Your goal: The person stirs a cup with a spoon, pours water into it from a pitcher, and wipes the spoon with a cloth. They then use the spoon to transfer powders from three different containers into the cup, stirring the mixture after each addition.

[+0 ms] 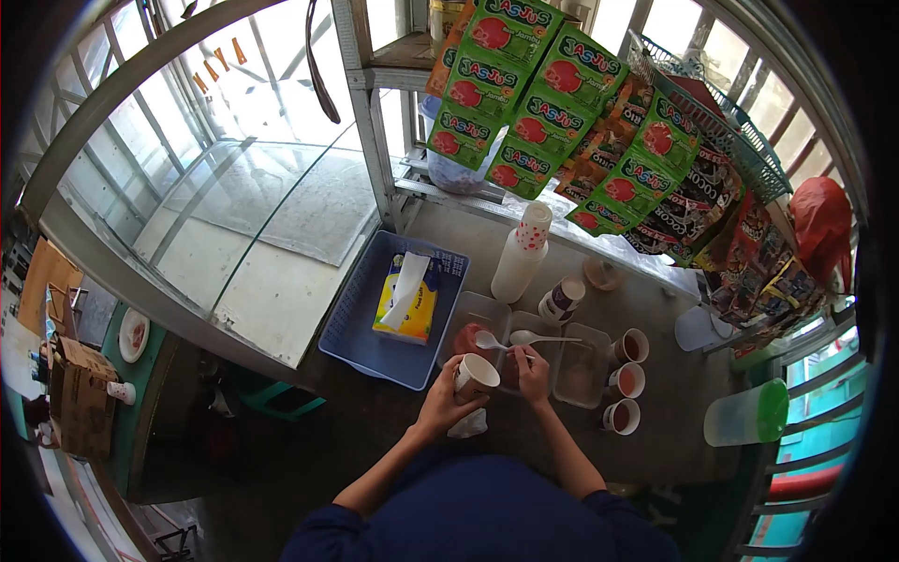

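My left hand (445, 405) is wrapped round a paper cup (479, 371), tilted with its mouth toward the right. In my right hand (532, 377) is a white spoon (489, 341), its bowl over a clear plastic container (476, 304) with something reddish inside. Beside it stands a second container, partly hidden by my right hand, with another white spoon (526, 337) lying across it. A third clear container (579, 398) is to the right. Three paper cups (626, 380) with reddish-brown contents stand in a row past it. What the held cup contains is hidden.
A blue basket (351, 323) holds a tissue pack (409, 300). Behind the containers stand stacked cups (521, 258) and a printed cup (562, 300). A green-lidded pitcher (740, 414) is at right. Drink sachets (562, 84) hang overhead; a glass case (272, 215) stands left.
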Demonstrator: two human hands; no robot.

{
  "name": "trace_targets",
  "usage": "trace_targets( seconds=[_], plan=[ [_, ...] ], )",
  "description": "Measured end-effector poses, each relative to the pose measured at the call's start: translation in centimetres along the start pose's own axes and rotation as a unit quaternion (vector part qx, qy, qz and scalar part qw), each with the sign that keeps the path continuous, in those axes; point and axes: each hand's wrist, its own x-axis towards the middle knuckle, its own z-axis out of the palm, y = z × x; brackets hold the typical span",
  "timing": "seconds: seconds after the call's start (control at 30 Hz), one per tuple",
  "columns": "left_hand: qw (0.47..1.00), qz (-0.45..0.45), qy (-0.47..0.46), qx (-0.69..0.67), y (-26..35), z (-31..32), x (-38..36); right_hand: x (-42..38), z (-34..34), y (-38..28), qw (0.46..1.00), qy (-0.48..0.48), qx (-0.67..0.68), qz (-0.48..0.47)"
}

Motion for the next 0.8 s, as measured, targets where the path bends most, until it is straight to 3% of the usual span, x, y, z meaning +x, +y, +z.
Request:
trace_targets(
  seconds=[0.5,0.8],
  plan=[
    [1.000,-0.003,-0.001,-0.011,0.1,0.4,0.1,0.9,-0.3,0.1,0.999,-0.033,0.017,0.029],
    [1.000,-0.016,0.000,-0.009,-0.1,0.6,0.3,1.8,-1.6,-0.9,0.993,-0.023,0.103,0.056]
  ],
)
